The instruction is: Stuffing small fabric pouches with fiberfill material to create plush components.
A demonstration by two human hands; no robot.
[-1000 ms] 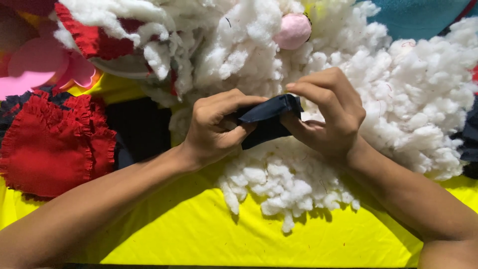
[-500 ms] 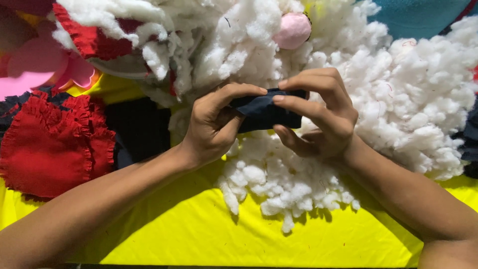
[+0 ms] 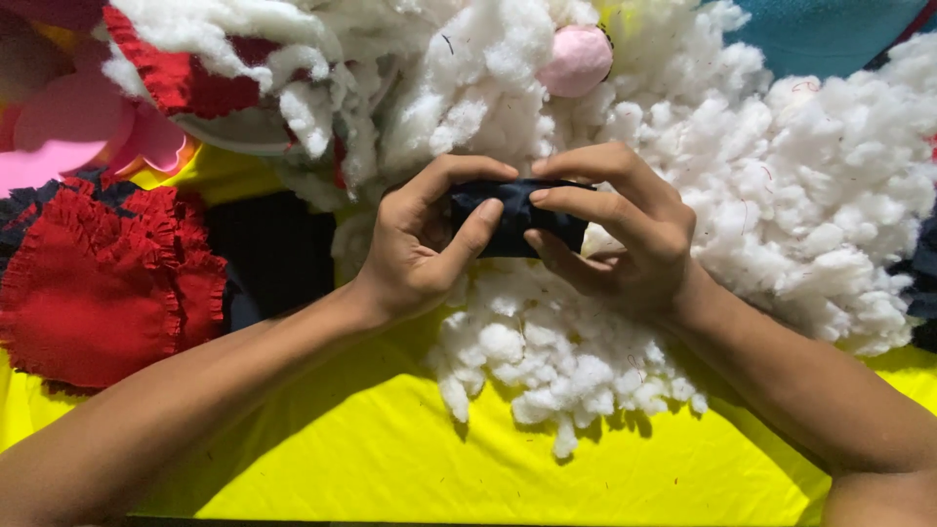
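Note:
A small dark navy fabric piece [image 3: 517, 220] is held between both my hands above a big heap of white stuffing [image 3: 800, 195]. My left hand [image 3: 425, 244] grips its left end, thumb lying across the front. My right hand [image 3: 625, 234] pinches its top and right end with fingers curled over it. More white stuffing [image 3: 547, 361] lies just below my hands on the yellow cloth [image 3: 390, 459].
A red frilled fabric piece [image 3: 93, 283] lies at the left, beside dark fabric [image 3: 273, 254]. A pink ball [image 3: 578, 59] sits on the stuffing at the top. Pink flower shapes [image 3: 68, 132] are at the far left, teal cloth [image 3: 830, 34] at the top right.
Both hands have turned and squeezed the dark fabric piece, which now looks more bunched and rolled. My arms have stayed in place.

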